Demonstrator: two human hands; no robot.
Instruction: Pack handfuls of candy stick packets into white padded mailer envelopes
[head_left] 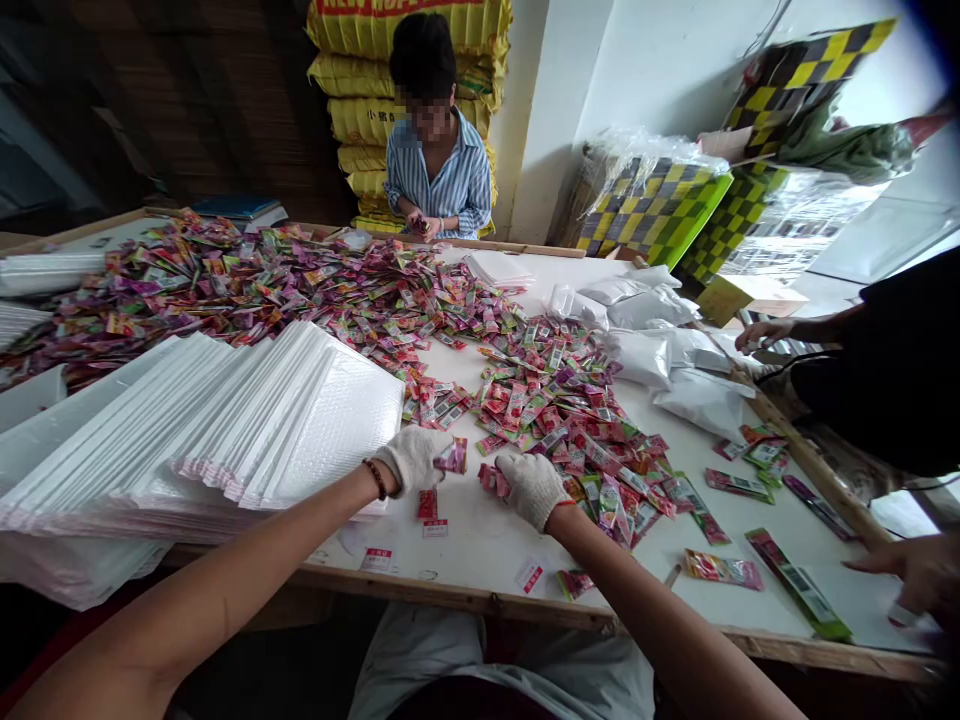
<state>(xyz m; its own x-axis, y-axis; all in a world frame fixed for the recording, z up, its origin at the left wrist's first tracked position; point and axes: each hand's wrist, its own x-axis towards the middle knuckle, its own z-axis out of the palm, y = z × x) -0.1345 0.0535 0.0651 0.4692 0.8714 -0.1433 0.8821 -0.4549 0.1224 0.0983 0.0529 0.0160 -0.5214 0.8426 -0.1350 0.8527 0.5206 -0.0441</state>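
My left hand (417, 460), in a white knit glove, is closed on a small purple-and-pink snack packet (452, 457) that sticks out past the fingertips. Just to the right, my gloved right hand (534, 488) grips a pink snack packet (494, 480) at the edge of the packet pile (555, 400). Between and below the hands, a red packet (427, 503) lies on the white tabletop (472, 560), with a small red-and-white label (435, 528) beside it. How many packets each hand holds is hidden by the gloves.
White bubble mailers (330, 420) are stacked at the left. Filled white pouches (637, 350) lie at the right rear. A person in a striped shirt (442, 170) handles something across the table; another person's hands (922, 575) show at the right. Long packets (799, 585) lie near the right edge.
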